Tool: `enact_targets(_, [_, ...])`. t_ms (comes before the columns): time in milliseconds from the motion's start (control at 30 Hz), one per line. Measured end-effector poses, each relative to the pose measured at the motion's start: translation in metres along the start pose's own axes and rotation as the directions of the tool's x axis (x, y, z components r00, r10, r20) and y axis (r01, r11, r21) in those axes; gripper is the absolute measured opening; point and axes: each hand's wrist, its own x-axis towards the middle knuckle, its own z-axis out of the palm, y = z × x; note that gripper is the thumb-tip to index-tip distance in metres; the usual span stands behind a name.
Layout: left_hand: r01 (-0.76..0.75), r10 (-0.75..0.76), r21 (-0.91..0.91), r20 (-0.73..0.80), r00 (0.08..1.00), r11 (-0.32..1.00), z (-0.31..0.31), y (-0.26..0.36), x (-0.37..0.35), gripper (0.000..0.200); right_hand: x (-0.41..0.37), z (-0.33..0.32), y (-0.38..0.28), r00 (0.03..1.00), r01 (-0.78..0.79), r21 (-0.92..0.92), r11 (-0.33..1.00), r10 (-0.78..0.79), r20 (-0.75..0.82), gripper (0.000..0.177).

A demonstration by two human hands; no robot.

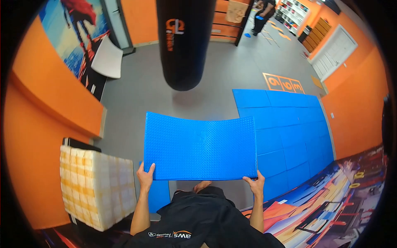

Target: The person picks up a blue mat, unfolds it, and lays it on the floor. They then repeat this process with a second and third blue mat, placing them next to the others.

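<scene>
A blue textured mat (200, 149) is held up in front of my body, its far edge sagging in the middle. My left hand (145, 173) grips its near left corner, thumb on top. At the near right corner my right hand (255, 182) is closed on the same mat. Beyond it to the right, several blue mats (289, 132) lie side by side on the grey floor. Another blue mat (159, 196) shows partly on the floor below my left hand, the rest hidden by my body and the held mat.
A black punching bag (184, 49) hangs ahead. At the left stand a checkered cloth-covered block (97, 186) and a white curved board (107, 58) by the wall. A person (262, 16) stands far back near shelves (292, 14). An orange wall (355, 111) borders the laid mats.
</scene>
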Motion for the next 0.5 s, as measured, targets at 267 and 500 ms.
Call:
enact_targets(267, [-0.060, 0.054, 0.024, 0.196, 0.979, 0.998, 0.105, 0.063, 0.030, 0.031, -0.015, -0.071, 0.047, 0.964, -0.033, -0.099, 0.995, 0.005, -0.266, 0.051])
enact_targets(500, [-0.070, 0.088, -0.060, 0.398, 0.913, 0.996, 0.187, 0.095, 0.052, 0.031, -0.048, -0.104, 0.066, 0.886, -0.076, 0.121, 0.990, 0.123, -0.448, 0.054])
